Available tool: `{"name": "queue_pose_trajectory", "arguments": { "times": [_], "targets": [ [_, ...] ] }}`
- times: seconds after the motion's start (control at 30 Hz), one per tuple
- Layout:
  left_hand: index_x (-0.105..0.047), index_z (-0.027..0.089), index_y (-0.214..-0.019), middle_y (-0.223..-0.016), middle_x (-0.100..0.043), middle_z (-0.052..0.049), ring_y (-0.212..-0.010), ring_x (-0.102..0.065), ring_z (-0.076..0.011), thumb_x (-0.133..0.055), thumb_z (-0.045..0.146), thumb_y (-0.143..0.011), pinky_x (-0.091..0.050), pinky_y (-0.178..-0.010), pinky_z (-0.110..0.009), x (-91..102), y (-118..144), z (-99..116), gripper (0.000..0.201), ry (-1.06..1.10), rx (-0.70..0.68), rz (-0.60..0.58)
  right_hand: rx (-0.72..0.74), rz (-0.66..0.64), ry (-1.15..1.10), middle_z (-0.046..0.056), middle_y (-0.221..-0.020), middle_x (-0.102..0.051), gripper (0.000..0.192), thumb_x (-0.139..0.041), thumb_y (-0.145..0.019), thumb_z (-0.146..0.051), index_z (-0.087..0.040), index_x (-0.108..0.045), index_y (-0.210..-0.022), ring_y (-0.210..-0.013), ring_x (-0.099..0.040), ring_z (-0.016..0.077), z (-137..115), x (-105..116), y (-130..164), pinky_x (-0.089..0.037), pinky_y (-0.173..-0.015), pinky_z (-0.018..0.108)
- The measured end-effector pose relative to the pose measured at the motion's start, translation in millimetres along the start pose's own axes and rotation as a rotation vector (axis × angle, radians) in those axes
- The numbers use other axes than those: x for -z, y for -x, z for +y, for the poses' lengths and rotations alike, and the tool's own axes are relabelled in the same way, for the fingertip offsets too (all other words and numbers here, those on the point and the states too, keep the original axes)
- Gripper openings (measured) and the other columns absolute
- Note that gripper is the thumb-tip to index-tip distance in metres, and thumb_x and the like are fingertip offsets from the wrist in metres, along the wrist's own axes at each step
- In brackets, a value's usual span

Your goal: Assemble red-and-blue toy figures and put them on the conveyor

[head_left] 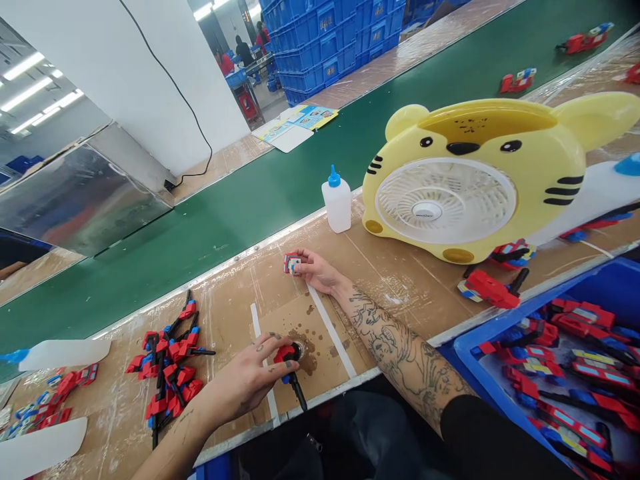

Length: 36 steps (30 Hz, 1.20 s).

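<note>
Left hand (250,377) grips red toy part (289,363), black stem pointing toward the person; right hand (315,270) pinches small block (292,264)

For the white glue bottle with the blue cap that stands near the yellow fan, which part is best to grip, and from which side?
Probably the white body of the glue bottle, below its blue cap. It stands upright and the body is broad, while the cap is narrow. Come from the near side: the yellow fan stands close on its right, the green belt runs behind. The right hand is nearest, but holds a small piece.

green conveyor belt (260,193) | white wall (135,73) behind it | blue crates (325,40) stacked beyond it | ceiling strip lights (30,93) above-left
</note>
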<state>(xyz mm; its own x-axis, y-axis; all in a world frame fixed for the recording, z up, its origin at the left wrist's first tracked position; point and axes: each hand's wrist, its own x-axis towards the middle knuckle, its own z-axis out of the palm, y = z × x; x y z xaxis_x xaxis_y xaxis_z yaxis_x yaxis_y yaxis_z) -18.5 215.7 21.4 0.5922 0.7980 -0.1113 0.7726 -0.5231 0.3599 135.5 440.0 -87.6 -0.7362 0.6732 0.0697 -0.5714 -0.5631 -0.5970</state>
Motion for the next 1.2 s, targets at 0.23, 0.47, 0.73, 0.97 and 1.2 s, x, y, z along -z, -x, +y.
{"name": "queue_pose_trajectory", "arguments": {
  "times": [0.23,0.47,0.73,0.97,1.2],
  "targets": [
    [-0.065,0.022,-0.118,-0.12,-0.064,-0.012,-0.115,-0.06,-0.0249,-0.07,0.026,-0.085,-0.048,-0.1,-0.038,-28.7,0.9,-33.5,0.034,0.808,0.434,0.795,-0.069,-0.078,-0.025,0.003,-0.106,-0.071,0.052,-0.088,-0.063,-0.016,-0.02,-0.067,-0.111,-0.095,-0.067,0.0147,6.8,-8.7,4.2,-0.05,-0.09,0.028],
    [-0.064,0.02,-0.118,-0.108,-0.07,-0.007,-0.102,-0.064,-0.019,-0.082,0.036,-0.073,-0.049,-0.095,-0.032,-42.9,-55.8,-48.7,0.051,1.154,0.516,1.232,-0.062,-0.067,0.012,0.004,-0.101,-0.073,0.054,-0.092,-0.056,-0.025,-0.019,-0.071,-0.106,-0.092,-0.068,0.0175,9.1,-14.2,7.8,-0.049,-0.093,0.032],
    [-0.068,0.016,-0.113,-0.108,-0.073,-0.012,-0.102,-0.068,-0.025,-0.084,0.038,-0.069,-0.052,-0.093,-0.037,-33.2,-81.0,-49.3,0.052,1.143,0.566,1.148,-0.018,-0.034,0.176,0.004,-0.103,-0.071,0.058,-0.091,-0.056,-0.028,-0.023,-0.07,-0.11,-0.091,-0.066,0.0173,11.3,-15.5,8.0,-0.05,-0.089,0.03],
    [-0.069,0.012,-0.114,-0.111,-0.073,-0.015,-0.105,-0.067,-0.0289,-0.081,0.041,-0.07,-0.049,-0.099,-0.042,-33.0,-81.8,-61.7,0.053,1.173,0.594,1.083,0.032,-0.044,0.467,0.005,-0.109,-0.07,0.061,-0.089,-0.059,-0.027,-0.024,-0.065,-0.115,-0.102,-0.065,0.022,18.1,-12.1,4.9,-0.05,-0.094,0.039],
    [-0.067,0.014,-0.102,-0.105,-0.071,-0.012,-0.1,-0.066,-0.0254,-0.08,0.038,-0.069,-0.049,-0.094,-0.036,-33.0,-96.0,-57.1,0.043,1.226,0.544,1.215,0.355,0.125,1.023,0.012,-0.12,-0.067,0.056,-0.079,-0.072,-0.038,-0.021,-0.06,-0.122,-0.111,-0.063,0.0291,35.1,-23.2,13.6,-0.046,-0.103,0.05]
  ]
}}
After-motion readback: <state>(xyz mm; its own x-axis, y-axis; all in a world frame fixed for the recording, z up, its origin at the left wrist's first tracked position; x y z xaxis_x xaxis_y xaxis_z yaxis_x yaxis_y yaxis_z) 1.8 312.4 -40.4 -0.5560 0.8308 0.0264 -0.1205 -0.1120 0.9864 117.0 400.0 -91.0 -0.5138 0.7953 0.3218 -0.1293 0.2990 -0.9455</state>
